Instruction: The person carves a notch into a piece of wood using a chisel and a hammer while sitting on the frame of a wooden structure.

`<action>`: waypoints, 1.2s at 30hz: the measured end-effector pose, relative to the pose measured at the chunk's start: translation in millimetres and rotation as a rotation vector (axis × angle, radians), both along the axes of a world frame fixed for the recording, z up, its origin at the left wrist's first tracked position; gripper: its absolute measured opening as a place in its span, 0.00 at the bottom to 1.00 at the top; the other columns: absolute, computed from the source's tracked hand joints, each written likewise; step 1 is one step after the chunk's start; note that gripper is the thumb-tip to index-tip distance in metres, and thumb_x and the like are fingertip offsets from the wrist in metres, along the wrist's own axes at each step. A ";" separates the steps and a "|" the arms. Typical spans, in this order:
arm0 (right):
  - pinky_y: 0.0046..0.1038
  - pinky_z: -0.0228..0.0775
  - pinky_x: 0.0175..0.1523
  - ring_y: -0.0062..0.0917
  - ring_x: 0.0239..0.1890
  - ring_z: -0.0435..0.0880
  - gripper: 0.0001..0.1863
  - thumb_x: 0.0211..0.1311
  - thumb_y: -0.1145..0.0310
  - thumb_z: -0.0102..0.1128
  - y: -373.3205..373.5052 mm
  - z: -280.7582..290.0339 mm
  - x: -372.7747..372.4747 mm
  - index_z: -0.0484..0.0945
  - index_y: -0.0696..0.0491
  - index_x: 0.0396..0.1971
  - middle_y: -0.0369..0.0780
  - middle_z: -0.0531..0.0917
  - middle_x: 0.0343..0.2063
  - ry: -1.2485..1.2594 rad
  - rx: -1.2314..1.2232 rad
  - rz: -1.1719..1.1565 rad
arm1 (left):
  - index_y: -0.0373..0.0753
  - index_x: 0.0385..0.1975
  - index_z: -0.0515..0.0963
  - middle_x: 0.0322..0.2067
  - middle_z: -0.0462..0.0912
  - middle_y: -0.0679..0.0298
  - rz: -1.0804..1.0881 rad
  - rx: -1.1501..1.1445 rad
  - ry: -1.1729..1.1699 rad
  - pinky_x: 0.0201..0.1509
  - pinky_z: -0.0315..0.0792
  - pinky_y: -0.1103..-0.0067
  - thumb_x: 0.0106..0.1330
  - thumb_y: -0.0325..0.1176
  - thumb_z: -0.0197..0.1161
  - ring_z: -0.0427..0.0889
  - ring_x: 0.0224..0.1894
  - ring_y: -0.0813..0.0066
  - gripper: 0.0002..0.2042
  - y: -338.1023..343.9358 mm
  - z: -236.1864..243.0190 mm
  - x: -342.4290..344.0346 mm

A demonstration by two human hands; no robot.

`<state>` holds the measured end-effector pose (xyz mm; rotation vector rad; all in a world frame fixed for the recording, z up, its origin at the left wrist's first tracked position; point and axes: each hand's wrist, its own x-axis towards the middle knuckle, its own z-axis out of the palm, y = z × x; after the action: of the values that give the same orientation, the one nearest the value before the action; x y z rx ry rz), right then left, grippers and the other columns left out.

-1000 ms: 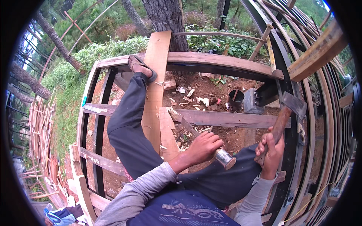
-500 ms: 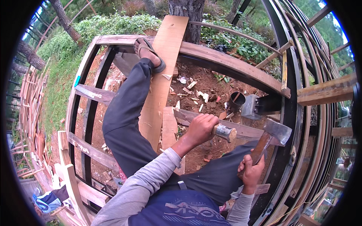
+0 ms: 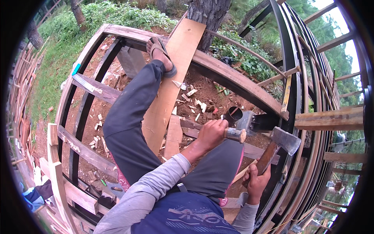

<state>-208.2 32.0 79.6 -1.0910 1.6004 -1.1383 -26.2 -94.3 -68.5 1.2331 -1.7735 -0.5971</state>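
My left hand (image 3: pixel 212 132) is closed on the handle of a chisel-like tool (image 3: pixel 235 134), whose metal-banded butt points right; its blade is hidden. To the lower right, my right hand (image 3: pixel 257 179) grips the wooden shaft of a hammer-like tool (image 3: pixel 285 140) with a heavy, squarish metal head raised beside the other tool's butt, not touching it. My left sandaled foot (image 3: pixel 161 58) rests on a long light wooden plank (image 3: pixel 169 99) lying across the frame. Below it, a shorter board (image 3: pixel 173 138) lies near my left hand, among pale wood chips.
A wood and black-metal frame (image 3: pixel 241 87) surrounds me, with beams (image 3: pixel 323 121) on the right. A black cylinder (image 3: pixel 233 114) stands in the chip-strewn dirt. Beyond are a tree trunk (image 3: pixel 204 17), greenery, stacked sticks (image 3: pixel 23 89) at left and blue cloth (image 3: pixel 33 197).
The view has shifted. The chisel-like tool has swung level, its blade no longer showing. The hammer head has dropped lower in view, and my right leg has bent inward.
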 end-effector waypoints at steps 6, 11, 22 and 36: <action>0.22 0.69 0.23 0.16 0.19 0.74 0.19 0.73 0.68 0.62 3.5 -2.9 -3.1 0.65 0.58 0.55 0.35 0.74 0.24 -0.064 -0.048 -0.021 | 0.38 0.33 0.70 0.29 0.80 0.55 0.000 0.062 -0.006 0.42 0.77 0.61 0.59 0.24 0.60 0.84 0.37 0.51 0.06 -6.9 8.5 0.6; 0.24 0.69 0.24 0.18 0.19 0.73 0.20 0.74 0.68 0.60 3.9 -13.8 -8.5 0.63 0.58 0.57 0.37 0.73 0.27 -0.067 -0.108 -0.015 | 0.39 0.36 0.72 0.28 0.81 0.54 0.044 0.033 -0.023 0.39 0.77 0.59 0.59 0.28 0.65 0.84 0.35 0.49 0.09 -14.4 1.9 -4.3; 0.22 0.69 0.28 0.17 0.21 0.74 0.19 0.73 0.73 0.59 -7.6 -23.4 -28.9 0.62 0.59 0.57 0.35 0.75 0.25 -0.206 -0.062 -0.020 | 0.38 0.37 0.72 0.30 0.82 0.52 0.027 0.093 -0.039 0.39 0.76 0.58 0.56 0.27 0.67 0.84 0.36 0.46 0.12 -19.2 13.9 -8.7; 0.18 0.66 0.23 0.14 0.19 0.73 0.14 0.73 0.70 0.60 -48.2 27.1 -48.6 0.69 0.55 0.53 0.33 0.76 0.26 0.156 -0.037 0.153 | 0.37 0.38 0.71 0.32 0.83 0.49 0.075 0.165 -0.026 0.41 0.76 0.55 0.57 0.24 0.65 0.84 0.38 0.43 0.11 -21.6 17.0 -9.3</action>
<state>-256.8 -16.2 106.7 -1.3304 1.5894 -1.0050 -35.5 -115.9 -51.5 1.4191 -1.7190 -0.6975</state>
